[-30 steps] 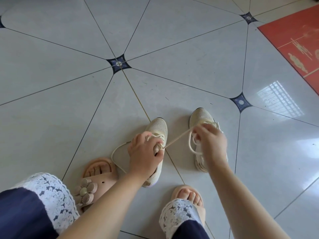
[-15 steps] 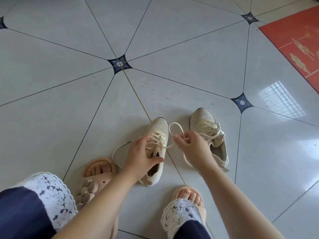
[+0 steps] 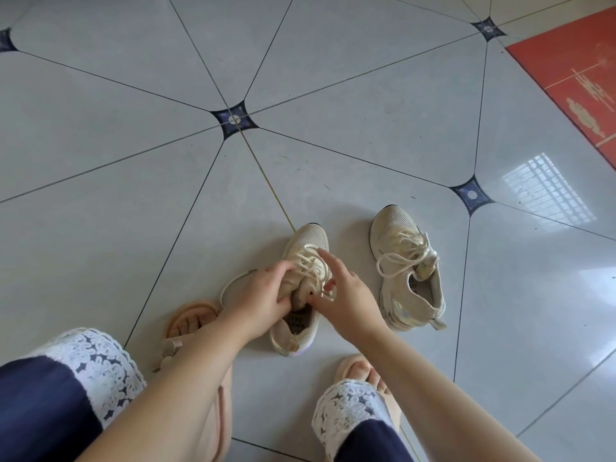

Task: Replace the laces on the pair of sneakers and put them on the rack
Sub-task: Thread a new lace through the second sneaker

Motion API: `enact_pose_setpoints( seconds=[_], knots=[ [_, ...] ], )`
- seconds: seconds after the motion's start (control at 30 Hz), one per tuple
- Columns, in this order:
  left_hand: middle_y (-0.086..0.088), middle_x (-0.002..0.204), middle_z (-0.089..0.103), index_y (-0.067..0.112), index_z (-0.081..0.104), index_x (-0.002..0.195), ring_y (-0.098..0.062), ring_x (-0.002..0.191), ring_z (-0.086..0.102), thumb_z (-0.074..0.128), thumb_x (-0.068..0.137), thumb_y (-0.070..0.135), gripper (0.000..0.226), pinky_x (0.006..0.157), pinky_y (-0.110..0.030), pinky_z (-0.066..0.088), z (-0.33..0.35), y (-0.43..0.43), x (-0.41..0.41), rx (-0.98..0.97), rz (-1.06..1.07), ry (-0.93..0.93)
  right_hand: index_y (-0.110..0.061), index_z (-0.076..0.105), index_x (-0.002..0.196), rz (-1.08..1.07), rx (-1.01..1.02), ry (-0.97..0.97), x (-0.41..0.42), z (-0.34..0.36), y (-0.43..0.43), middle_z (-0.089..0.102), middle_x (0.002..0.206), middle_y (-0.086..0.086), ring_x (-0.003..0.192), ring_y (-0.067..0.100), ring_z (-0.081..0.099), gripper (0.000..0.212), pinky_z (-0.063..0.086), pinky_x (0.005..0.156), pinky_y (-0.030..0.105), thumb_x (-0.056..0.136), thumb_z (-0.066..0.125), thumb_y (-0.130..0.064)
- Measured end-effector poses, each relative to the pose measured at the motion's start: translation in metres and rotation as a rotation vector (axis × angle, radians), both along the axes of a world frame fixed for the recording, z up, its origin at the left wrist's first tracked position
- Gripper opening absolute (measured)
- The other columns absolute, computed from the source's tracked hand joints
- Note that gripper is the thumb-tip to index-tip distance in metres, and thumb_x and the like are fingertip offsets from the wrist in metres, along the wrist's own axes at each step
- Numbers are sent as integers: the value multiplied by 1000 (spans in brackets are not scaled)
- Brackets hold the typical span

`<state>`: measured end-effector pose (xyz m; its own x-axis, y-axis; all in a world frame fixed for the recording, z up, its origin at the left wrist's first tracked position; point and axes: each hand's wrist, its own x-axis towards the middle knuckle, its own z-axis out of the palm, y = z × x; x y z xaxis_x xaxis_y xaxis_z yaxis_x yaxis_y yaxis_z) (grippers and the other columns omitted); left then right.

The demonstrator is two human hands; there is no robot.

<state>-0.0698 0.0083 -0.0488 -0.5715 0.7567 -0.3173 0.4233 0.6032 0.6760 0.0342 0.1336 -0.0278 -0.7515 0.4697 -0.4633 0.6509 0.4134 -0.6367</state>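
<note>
The near shoe (image 3: 308, 236) sits on the floor (image 3: 133, 161), toe pointing away, between the left hand (image 3: 266, 295), which grips its top, and the right hand (image 3: 350, 301), loose with one finger on the laces (image 3: 308, 261); the other shoe (image 3: 396, 218) is off to the right.

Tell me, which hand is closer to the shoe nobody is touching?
Right. The right hand is just beside that shoe; the left hand is farther, gripping the other shoe.
</note>
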Motion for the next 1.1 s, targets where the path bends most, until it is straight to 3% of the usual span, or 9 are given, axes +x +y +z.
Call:
enact_pose_setpoints(
  seconds=[0.23, 0.3, 0.4, 0.5, 0.63, 0.73, 0.9, 1.0, 1.1],
  knots=[
    [-16, 113, 64, 1, 48, 123, -28, 105, 61, 53, 89, 6, 35, 88, -39, 47, -3, -10, 8, 68, 105, -14, -46, 60, 113, 108, 237, 6, 10, 0, -11, 44, 115, -9, 76, 10, 51, 34, 45, 62, 26, 88, 51, -25],
    [-15, 113, 64, 0, 50, 122, -27, 105, 61, 50, 90, 3, 33, 88, -30, 45, -6, -11, 10, 80, 121, 11, -44, 63, 110, 132, 255, -15, 10, 0, -12, 44, 118, -8, 88, 14, 55, 32, 46, 65, 27, 89, 49, -25],
    [-17, 103, 67, -3, 56, 115, -29, 96, 65, 51, 86, -6, 29, 73, -9, 33, -6, -13, 12, 63, 158, 60, -36, 64, 106, 217, 275, -80, 12, -3, -20, 41, 125, -4, 100, 19, 53, 29, 41, 66, 26, 90, 44, -23],
    [-16, 96, 69, -2, 60, 107, -30, 90, 65, 52, 82, -11, 28, 67, -8, 29, -6, -12, 12, 66, 198, 75, -33, 63, 109, 249, 241, -138, 10, -5, -24, 38, 128, -3, 102, 22, 53, 30, 43, 69, 27, 91, 42, -23],
    [-12, 97, 67, 2, 59, 104, -28, 91, 63, 53, 84, -4, 21, 67, -13, 33, -7, -12, 8, 102, 190, 57, -40, 70, 95, 115, 5, -61, 10, -2, -9, 46, 112, -9, 87, 4, 49, 26, 38, 74, 14, 84, 55, -20],
    [-7, 101, 64, 5, 59, 106, -24, 91, 60, 59, 83, 3, 23, 71, -13, 33, -6, -10, 6, 99, 166, 54, -48, 63, 79, -77, -45, 0, 18, 1, -1, 54, 95, -14, 78, -4, 48, 32, 33, 66, 1, 80, 59, -16],
    [7, 91, 53, 14, 63, 96, -8, 74, 49, 66, 81, 18, 16, 66, -10, 28, -6, -4, 1, 36, 168, 22, -31, 58, 84, -321, -118, 42, 12, -4, 1, 61, 74, -14, 68, 5, 55, 7, 40, 57, 16, 82, 63, -27],
    [10, 80, 47, 11, 65, 86, -10, 73, 49, 66, 82, 17, 7, 63, -13, 28, -4, 2, -8, 20, 130, 17, -28, 49, 96, -248, 3, -64, 12, -10, 5, 55, 69, -11, 65, 8, 53, 20, 40, 57, 26, 85, 60, -41],
    [8, 82, 46, 10, 64, 87, -13, 79, 49, 59, 85, 9, 5, 63, -16, 28, -4, 7, -13, -23, 56, 30, -31, 54, 97, -216, 10, -91, 11, -12, 3, 53, 71, -13, 67, 6, 51, 27, 35, 54, 21, 82, 59, -51]
  ],
)
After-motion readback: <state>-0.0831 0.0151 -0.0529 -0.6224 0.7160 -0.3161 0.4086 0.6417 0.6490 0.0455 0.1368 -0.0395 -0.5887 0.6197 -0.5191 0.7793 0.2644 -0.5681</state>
